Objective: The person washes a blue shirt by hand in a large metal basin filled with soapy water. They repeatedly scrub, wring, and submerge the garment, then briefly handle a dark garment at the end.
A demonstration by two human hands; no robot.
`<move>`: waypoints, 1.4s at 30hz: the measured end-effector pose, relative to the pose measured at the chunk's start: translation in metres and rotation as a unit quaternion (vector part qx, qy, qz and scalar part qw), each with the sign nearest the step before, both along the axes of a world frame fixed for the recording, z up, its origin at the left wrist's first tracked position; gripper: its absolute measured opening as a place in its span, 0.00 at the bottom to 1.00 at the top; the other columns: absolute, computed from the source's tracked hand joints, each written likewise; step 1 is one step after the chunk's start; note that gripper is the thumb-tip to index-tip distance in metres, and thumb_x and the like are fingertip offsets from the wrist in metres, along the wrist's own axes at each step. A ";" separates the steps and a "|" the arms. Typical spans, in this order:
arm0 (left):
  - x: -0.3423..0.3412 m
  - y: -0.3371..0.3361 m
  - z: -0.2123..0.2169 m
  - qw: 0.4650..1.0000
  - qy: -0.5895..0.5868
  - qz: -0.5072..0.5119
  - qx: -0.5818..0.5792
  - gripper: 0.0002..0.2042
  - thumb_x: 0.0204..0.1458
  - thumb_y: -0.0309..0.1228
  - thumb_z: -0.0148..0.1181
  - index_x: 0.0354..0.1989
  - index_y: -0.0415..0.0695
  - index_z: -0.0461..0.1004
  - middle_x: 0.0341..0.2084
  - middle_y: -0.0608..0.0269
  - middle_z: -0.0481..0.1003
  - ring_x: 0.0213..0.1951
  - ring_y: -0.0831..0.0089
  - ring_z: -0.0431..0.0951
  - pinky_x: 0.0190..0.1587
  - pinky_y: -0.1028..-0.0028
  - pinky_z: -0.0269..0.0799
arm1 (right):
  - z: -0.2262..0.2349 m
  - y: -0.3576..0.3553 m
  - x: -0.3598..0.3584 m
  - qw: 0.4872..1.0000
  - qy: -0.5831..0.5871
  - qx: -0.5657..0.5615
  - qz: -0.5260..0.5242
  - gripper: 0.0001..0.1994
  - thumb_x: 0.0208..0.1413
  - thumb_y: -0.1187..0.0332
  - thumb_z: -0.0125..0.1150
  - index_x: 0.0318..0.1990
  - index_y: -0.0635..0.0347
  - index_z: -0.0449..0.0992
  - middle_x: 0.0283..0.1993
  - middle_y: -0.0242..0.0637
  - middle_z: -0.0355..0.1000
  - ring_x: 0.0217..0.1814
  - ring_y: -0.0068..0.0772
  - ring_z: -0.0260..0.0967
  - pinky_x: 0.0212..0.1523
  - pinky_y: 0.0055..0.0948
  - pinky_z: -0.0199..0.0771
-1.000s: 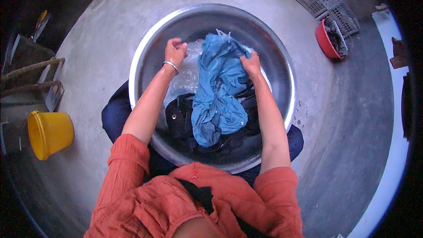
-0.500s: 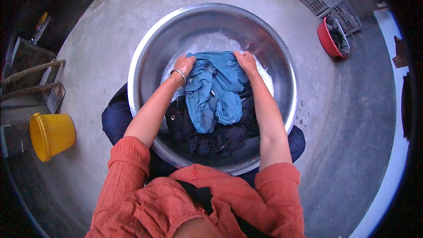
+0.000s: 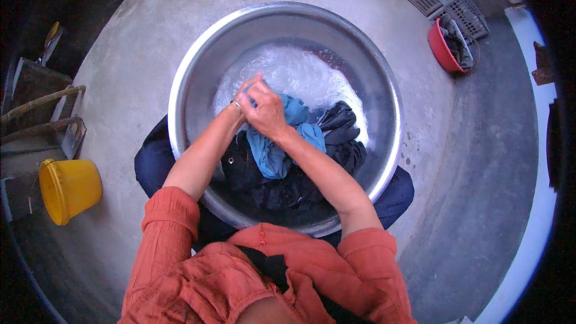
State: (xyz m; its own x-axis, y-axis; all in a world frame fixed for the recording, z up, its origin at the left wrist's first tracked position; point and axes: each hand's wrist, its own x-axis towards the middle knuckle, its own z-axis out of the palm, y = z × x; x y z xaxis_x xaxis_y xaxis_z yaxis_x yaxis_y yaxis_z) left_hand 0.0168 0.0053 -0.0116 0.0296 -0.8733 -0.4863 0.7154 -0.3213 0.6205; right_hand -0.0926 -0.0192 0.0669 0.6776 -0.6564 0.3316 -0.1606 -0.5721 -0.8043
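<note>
A wet blue garment (image 3: 267, 155) lies bunched in a wide metal basin (image 3: 180, 78), its upper part gathered between my hands. My left hand (image 3: 245, 97), with a bracelet at the wrist, is closed on the cloth and partly covered by the other hand. My right hand (image 3: 267, 111) crosses over and presses against it, also closed on the garment; a bit of blue shows between them. Below and to the right lie black clothes (image 3: 288, 195), one with a metal eyelet. Foamy water (image 3: 282, 69) fills the far part of the basin.
A yellow bucket (image 3: 72, 189) lies tilted on the concrete floor (image 3: 144, 54) at left, near wooden-handled tools (image 3: 45, 102). At far right are a red tub (image 3: 445, 51) with dark cloth in it and grey plastic crates (image 3: 462, 12). My legs flank the basin.
My right hand has swung left to meet my left hand. The blue garment, formerly stretched between them, is now bunched up, and more black cloth shows at the right.
</note>
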 end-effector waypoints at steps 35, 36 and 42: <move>-0.025 -0.007 -0.003 0.901 -0.407 -0.120 0.096 0.27 0.42 0.44 0.50 0.45 0.32 0.67 0.40 0.46 0.72 0.43 0.60 0.72 0.47 0.71 0.64 | -0.023 -0.252 0.047 0.701 -0.349 0.485 -0.389 0.14 0.34 0.81 0.50 0.34 0.77 0.65 0.34 0.48 0.65 0.28 0.35 0.65 0.28 0.36 0.72; -0.024 -0.005 -0.004 0.899 -0.410 -0.113 0.101 0.27 0.42 0.44 0.50 0.45 0.32 0.68 0.40 0.46 0.72 0.43 0.59 0.72 0.47 0.70 0.64 | -0.013 -0.230 0.071 0.710 -0.338 0.487 -0.382 0.14 0.33 0.80 0.51 0.33 0.77 0.65 0.34 0.48 0.66 0.26 0.33 0.66 0.23 0.32 0.72; -0.026 -0.006 -0.014 0.903 -0.413 -0.112 0.038 0.24 0.47 0.42 0.53 0.46 0.34 0.67 0.43 0.52 0.69 0.46 0.67 0.68 0.50 0.71 0.62 | -0.009 -0.118 0.144 0.766 -0.284 0.575 -0.040 0.12 0.47 0.59 0.48 0.26 0.58 0.68 0.24 0.39 0.66 0.30 0.37 0.64 0.39 0.48 0.60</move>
State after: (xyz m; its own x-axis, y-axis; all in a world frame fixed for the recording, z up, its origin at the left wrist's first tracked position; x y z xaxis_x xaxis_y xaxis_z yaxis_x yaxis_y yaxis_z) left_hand -0.0091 -0.0006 -0.0254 0.2365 -0.8675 -0.4375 -0.0693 -0.4642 0.8830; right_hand 0.0511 -0.1373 0.0574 0.5816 -0.7671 -0.2708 0.4039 0.5612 -0.7225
